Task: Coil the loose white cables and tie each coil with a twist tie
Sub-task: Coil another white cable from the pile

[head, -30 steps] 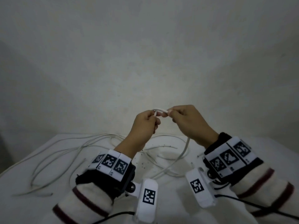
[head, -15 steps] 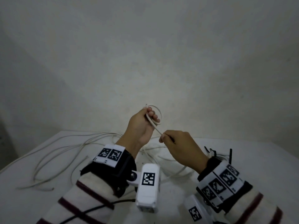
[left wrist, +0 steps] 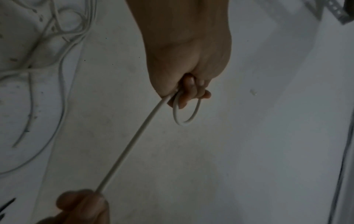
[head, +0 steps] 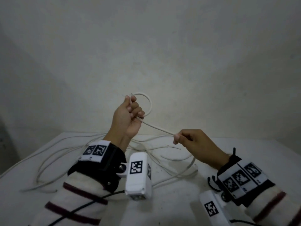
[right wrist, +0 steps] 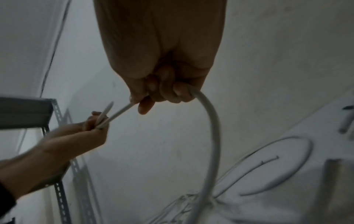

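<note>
Two hands hold one thin white round cable (head: 156,127) above the table. The left hand (head: 127,117), raised higher, has its fingers curled round the cable, a single small loop (head: 149,103) standing out past the knuckles. The right hand (head: 193,142) pinches the same cable lower down, the stretch between them straight and taut; below it the cable curves down to the white tabletop (head: 179,201). More loose white cables (head: 53,157) lie tangled there beneath both wrists.
</note>
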